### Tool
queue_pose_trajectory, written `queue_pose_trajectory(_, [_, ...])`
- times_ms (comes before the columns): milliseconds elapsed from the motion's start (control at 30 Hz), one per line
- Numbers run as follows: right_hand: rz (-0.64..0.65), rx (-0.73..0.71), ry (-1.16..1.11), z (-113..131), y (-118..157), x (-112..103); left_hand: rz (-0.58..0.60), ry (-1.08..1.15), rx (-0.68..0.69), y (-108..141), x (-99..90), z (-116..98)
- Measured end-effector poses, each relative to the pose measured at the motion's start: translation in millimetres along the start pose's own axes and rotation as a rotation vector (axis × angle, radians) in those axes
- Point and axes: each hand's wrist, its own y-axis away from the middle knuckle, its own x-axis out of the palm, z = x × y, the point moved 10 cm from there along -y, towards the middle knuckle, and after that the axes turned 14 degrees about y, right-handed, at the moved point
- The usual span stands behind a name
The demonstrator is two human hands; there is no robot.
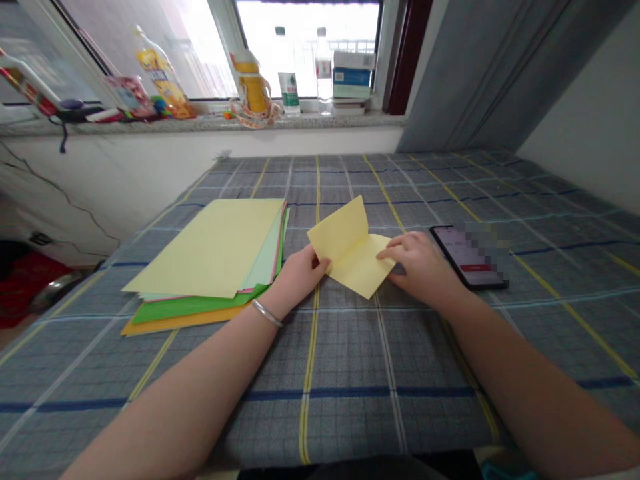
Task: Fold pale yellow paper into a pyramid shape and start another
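- Head view: a folded sheet of pale yellow paper (350,250) stands half raised at the centre, its upper flap lifted and its lower part lying on a checked blue cloth (320,400).
- The left hand (297,277) is curled, gripping the sheet's left edge, which seems to hold the flap up.
- The right hand (423,267) is open and slightly arched, its fingers (393,250) pressing the sheet's right corner, apparently to stop it sliding.
- A stack of coloured paper (200,250) lies at 9 o'clock from the sheet, within the left hand's reach.
- A smartphone (473,257) lies at 3 o'clock, just beside the right hand, its screen partly blurred.
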Motion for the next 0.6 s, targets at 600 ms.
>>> queue_pose_trajectory(600, [0.224,-0.116,-0.347,41.3,2.9,14.8,0.3,0.152,0.01,12.5,23.9,-5.2])
